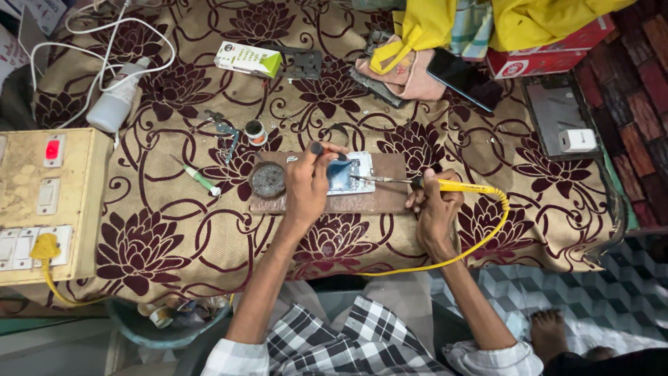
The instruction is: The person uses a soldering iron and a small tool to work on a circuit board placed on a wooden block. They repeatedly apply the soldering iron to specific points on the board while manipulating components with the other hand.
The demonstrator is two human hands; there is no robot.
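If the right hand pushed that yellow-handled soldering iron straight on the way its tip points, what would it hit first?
Likely the opened pale blue phone body on the brown wooden board; the right hand aims the iron leftward at it, and its tip already seems to touch.

A flower-patterned cloth point(390, 97) covers the table; on it lie a wooden board point(390, 182), a screwdriver point(197, 177), a white bottle point(118, 101).

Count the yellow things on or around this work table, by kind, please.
Soldering iron with yellow handle and cord, in the right hand: 1
Yellow plug on the switch box: 1
Yellow cloth at the far edge: 1
Total: 3
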